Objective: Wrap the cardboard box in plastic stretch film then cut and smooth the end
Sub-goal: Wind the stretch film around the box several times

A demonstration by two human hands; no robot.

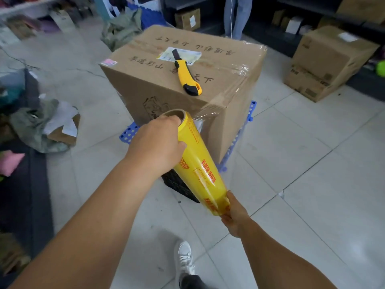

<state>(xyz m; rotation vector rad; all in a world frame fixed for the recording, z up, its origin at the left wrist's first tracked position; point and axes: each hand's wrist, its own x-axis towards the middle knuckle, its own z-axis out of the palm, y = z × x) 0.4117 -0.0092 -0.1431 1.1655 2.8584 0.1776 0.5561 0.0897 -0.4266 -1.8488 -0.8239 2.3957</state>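
Note:
A large cardboard box (166, 84) stands on a blue perforated plastic pallet (128, 132). Clear stretch film (233, 84) covers the box's right side and runs over its near right corner down to a yellow roll of film (198, 163). My left hand (158, 144) grips the roll's upper end by its cardboard core. My right hand (233, 213) holds the roll's lower end. The roll is tilted, close to the box's near corner. A yellow and black utility knife (186, 74) lies on top of the box beside a white label (183, 55).
Smaller cardboard boxes (327, 61) stand at the right by dark shelving. Crumpled cloth and torn cardboard (45, 126) lie on the tiled floor at the left. A person's legs (237, 15) stand behind the box. My white shoe (184, 259) is at the bottom.

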